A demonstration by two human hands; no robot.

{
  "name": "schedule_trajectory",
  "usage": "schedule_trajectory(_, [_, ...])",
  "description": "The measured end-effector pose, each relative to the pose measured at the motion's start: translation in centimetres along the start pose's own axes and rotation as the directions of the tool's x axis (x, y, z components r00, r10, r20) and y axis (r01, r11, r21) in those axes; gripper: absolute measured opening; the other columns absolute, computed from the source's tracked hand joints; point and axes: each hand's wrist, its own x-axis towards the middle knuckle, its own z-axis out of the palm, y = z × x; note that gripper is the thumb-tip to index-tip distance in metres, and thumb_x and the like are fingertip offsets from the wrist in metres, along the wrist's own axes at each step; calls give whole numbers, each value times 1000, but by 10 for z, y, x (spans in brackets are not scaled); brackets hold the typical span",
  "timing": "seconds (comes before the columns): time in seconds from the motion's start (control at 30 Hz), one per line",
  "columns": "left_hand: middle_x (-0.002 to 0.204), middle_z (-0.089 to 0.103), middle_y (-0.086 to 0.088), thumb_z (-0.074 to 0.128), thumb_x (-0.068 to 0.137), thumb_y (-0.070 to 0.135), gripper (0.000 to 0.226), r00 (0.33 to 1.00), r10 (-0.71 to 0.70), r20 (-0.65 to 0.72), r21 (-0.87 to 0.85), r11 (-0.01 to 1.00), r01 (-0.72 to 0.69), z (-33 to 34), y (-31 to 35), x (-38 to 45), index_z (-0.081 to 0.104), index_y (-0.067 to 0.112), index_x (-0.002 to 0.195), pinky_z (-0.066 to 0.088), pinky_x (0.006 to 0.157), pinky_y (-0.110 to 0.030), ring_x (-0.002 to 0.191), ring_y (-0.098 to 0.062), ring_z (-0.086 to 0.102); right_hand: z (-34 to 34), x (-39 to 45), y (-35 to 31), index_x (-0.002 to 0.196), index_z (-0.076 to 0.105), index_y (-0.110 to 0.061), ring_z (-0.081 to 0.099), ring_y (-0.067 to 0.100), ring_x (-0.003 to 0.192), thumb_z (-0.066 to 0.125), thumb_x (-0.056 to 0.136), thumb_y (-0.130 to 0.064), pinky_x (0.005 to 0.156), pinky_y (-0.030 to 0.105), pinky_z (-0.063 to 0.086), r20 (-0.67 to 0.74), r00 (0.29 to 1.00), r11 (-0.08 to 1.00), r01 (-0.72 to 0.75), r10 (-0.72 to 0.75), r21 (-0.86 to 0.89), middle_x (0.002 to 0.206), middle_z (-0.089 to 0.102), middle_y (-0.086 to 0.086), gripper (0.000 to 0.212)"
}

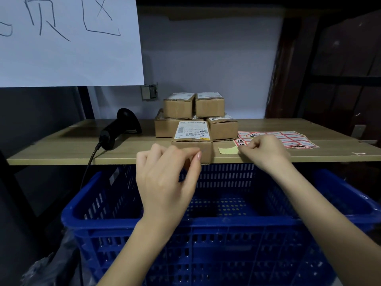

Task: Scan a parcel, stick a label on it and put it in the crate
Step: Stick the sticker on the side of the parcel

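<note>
A small cardboard parcel [192,148] with a white shipping slip on top sits at the table's front edge, above the blue crate [206,221]. My left hand [167,178] hovers in front of the parcel with thumb and forefinger pinched on a small, blurred label [203,150] close to the box's front face. My right hand [266,150] rests on the table to the right of the parcel, fingers curled, fingertips pinching the right corner of a yellow backing scrap [227,150]. A sheet of red-bordered labels [288,138] lies behind that hand.
A black handheld scanner [121,129] with a cable lies on the wooden table [61,149] at the left. Several more cardboard parcels [195,116] are stacked behind the front one. A white handwritten sign [68,42] hangs at the upper left. The crate's inside holds nothing visible.
</note>
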Motion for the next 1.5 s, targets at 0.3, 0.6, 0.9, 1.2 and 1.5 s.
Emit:
schedule_trajectory(0.3, [56, 63, 3, 66, 85, 19, 14, 972, 222, -79, 197, 959, -203, 7, 0, -7, 76, 13, 77, 28, 59, -31, 61, -17, 43, -22, -96, -44, 68, 76, -23, 46, -3, 46, 62, 72, -46, 42, 9, 35, 295, 924, 681, -53, -244, 730, 59, 69, -9, 28])
schedule_trajectory(0.6, [60, 63, 6, 66, 86, 28, 12, 980, 196, -25, 106, 976, -192, 3, -4, -15, 74, 19, 88, 29, 62, -30, 62, -15, 44, -8, -100, -44, 62, 73, -22, 53, -8, 47, 66, 81, -18, 44, 5, 38, 255, 935, 613, -54, -246, 788, 50, 64, -13, 21])
schedule_trajectory(0.9, [77, 53, 11, 65, 75, 42, 7, 808, -442, 391, -303, 766, 566, -8, -25, 8, 62, 36, 72, 39, 72, -16, 81, -9, 52, 7, -91, -39, 67, 73, -25, 55, 13, 73, 69, 80, -18, 61, 13, 45, 134, 967, 662, 46, -219, 748, 79, 72, 15, 16])
schedule_trajectory(1.2, [83, 53, 15, 68, 77, 36, 17, 793, -419, 442, -237, 798, 554, 2, -32, 14, 60, 39, 63, 39, 89, -28, 96, -10, 52, 20, -76, -43, 66, 71, -25, 55, 5, 68, 69, 80, -13, 60, 8, 41, 30, 962, 691, 173, -272, 702, 69, 69, -3, 19])
schedule_trajectory(1.5, [128, 56, 4, 68, 80, 32, 14, 859, -295, 419, -36, 940, 341, 22, -50, 14, 71, 19, 75, 26, 93, -24, 123, -16, 44, 37, -60, -40, 69, 72, -24, 46, 6, 52, 67, 80, -31, 58, 34, 45, -74, 962, 869, 269, -262, 415, 56, 60, -8, 14])
